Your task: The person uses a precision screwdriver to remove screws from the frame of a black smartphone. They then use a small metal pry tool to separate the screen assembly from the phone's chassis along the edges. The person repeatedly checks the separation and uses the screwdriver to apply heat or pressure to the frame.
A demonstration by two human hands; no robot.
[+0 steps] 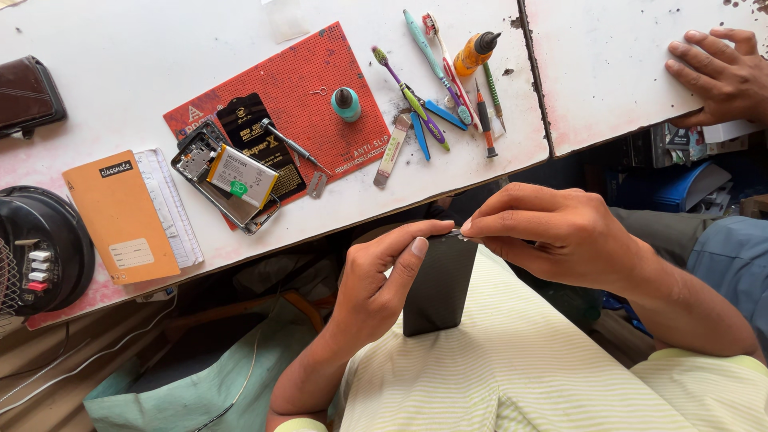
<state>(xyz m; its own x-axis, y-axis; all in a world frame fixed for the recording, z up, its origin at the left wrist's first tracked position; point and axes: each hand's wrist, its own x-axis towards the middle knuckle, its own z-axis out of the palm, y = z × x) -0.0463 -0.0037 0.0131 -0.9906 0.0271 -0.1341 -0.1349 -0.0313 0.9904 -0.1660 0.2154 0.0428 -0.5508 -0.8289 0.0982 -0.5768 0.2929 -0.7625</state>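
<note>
Phone panel [438, 280], dark, flat, rectangular, upright on striped lap, left hand [376, 280] fingers gripping it, right hand [552, 232] fingers pinching its top edge

A phone repair workshop: on a worn white surface [120, 80] lie a red work mat [320, 88], an opened phone [228, 178], a screwdriver [292, 146], brushes [404, 84], a glue bottle [474, 53] and a notebook [120, 216].

White bench [120, 88], scuffed and stained, carries a red mat [320, 88], an orange notebook [120, 216], a dark wallet [28, 94] at the left edge, and toothbrushes [424, 72], screwdrivers [486, 112] and an orange bottle [474, 53] clustered beside a crack [536, 80].
</note>
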